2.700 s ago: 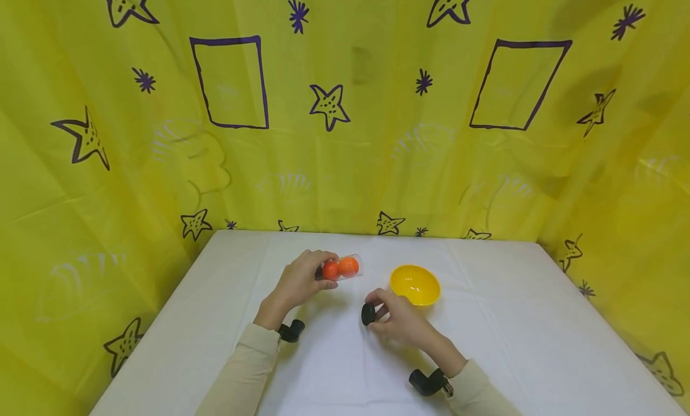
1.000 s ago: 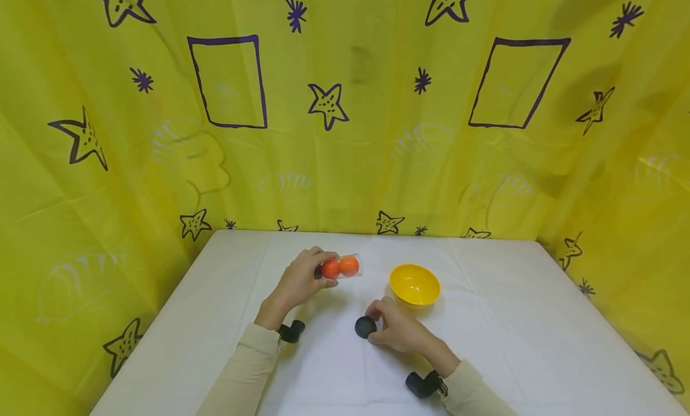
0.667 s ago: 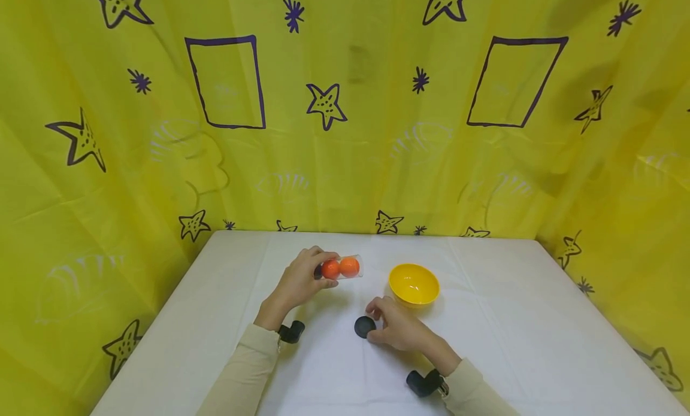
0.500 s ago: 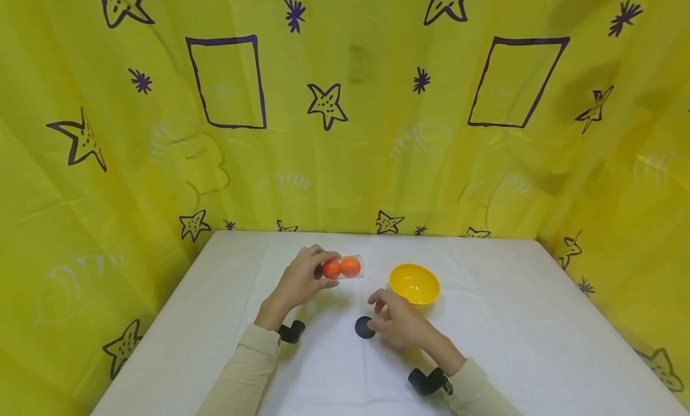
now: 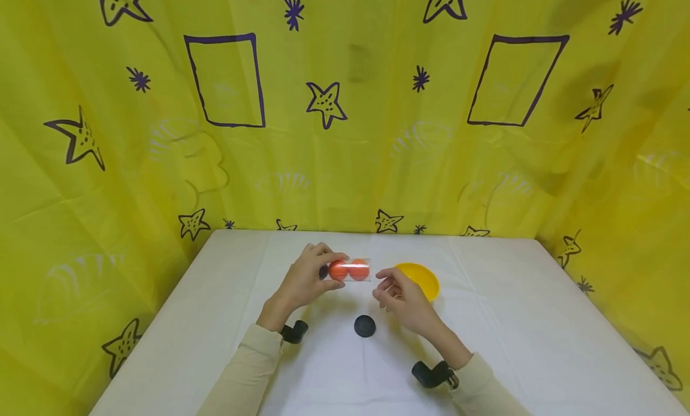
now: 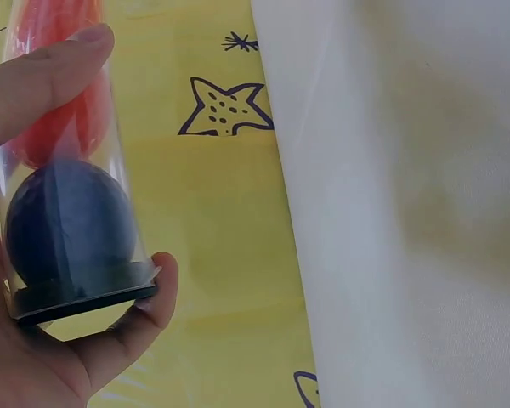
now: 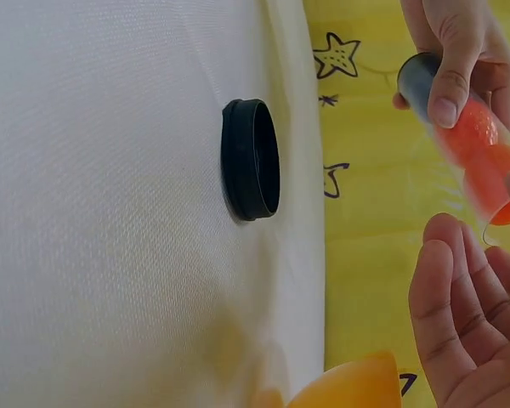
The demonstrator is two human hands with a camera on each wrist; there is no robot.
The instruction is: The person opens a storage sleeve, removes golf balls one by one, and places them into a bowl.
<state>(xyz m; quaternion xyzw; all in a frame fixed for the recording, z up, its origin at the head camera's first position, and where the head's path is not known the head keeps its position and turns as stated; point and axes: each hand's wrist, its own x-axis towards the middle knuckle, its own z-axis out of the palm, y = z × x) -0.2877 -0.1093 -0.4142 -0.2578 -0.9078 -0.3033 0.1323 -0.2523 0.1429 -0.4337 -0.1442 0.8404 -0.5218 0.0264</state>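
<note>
My left hand (image 5: 303, 278) grips a clear tube (image 5: 349, 261), held level above the table with its uncapped end to the right. Two orange-red balls (image 5: 359, 270) show through its wall. The left wrist view adds a dark blue ball (image 6: 70, 221) at the tube's bottom, above a black base (image 6: 85, 297). Just right of the tube's mouth is my right hand (image 5: 406, 302), fingers loosely bent and nothing held; in the right wrist view its fingers (image 7: 433, 289) stand apart from the tube. A round black cap (image 5: 365, 326) lies on the table below, hollow side up.
Behind my right hand stands a yellow bowl (image 5: 428, 281), partly covered by the hand. A white cloth covers the table (image 5: 485, 332). Yellow curtains (image 5: 366, 164) with drawn stars and frames close off the back and sides.
My right hand set the black cap on the table, let go, and rose toward the tube's mouth, now overlapping the bowl. My left hand moved the tube slightly right and levelled it.
</note>
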